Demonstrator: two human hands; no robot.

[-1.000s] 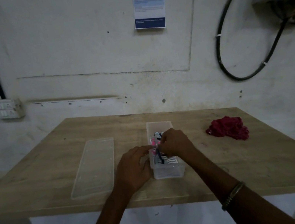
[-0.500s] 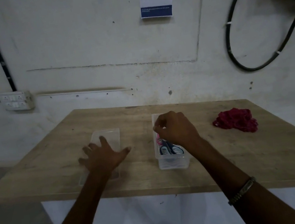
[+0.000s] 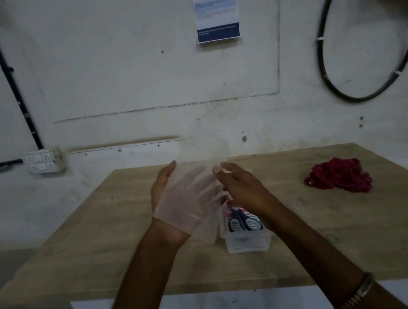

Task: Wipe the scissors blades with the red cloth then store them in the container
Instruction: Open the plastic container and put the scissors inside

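Head view: the clear lid (image 3: 195,204) is being carried over the container (image 3: 248,241).

The lid is being gripped by the left hand (image 3: 165,187) at its edge, while the right hand (image 3: 241,188), fingers relaxed, is being brought up beside it, seemingly to guide it. The scissors (image 3: 240,219) are lying inside the container near the desk (image 3: 104,241) front edge; the red cloth (image 3: 339,176) is lying toward the right edge.

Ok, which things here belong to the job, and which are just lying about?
Job:
scissors
container
clear lid, held by left hand
red cloth

Lying about:
wall notice
socket box
black cable
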